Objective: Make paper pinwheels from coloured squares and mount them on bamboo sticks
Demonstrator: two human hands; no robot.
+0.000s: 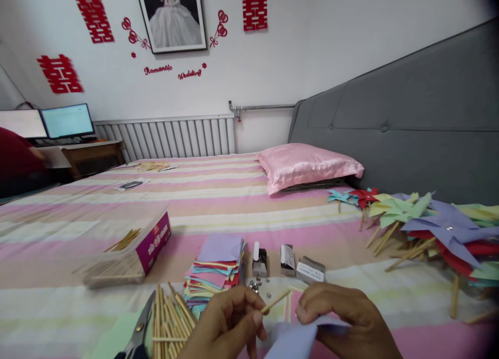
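Observation:
Low in the view, my left hand (230, 322) pinches a short wooden stick (276, 302), whose free end points up and to the right. My right hand (343, 320) is closed on a folded piece of lilac paper (292, 341), part of which hangs below the fingers. The stick's end and the paper are close together. Left of my left hand lie a bundle of wooden sticks (166, 317) and a pair of scissors (142, 325). Just beyond it is a stack of coloured paper squares (220, 249). Small metal thumbtacks (255, 286) are scattered between the stack and my hands.
Small tack boxes (287, 259) stand ahead of my hands. A clear plastic box (117, 265) with sticks is at left. Finished paper pinwheels (448, 229) are heaped at right. Farther back are a pink pillow (307, 164), a phone (130, 185) and a person in red (17, 158).

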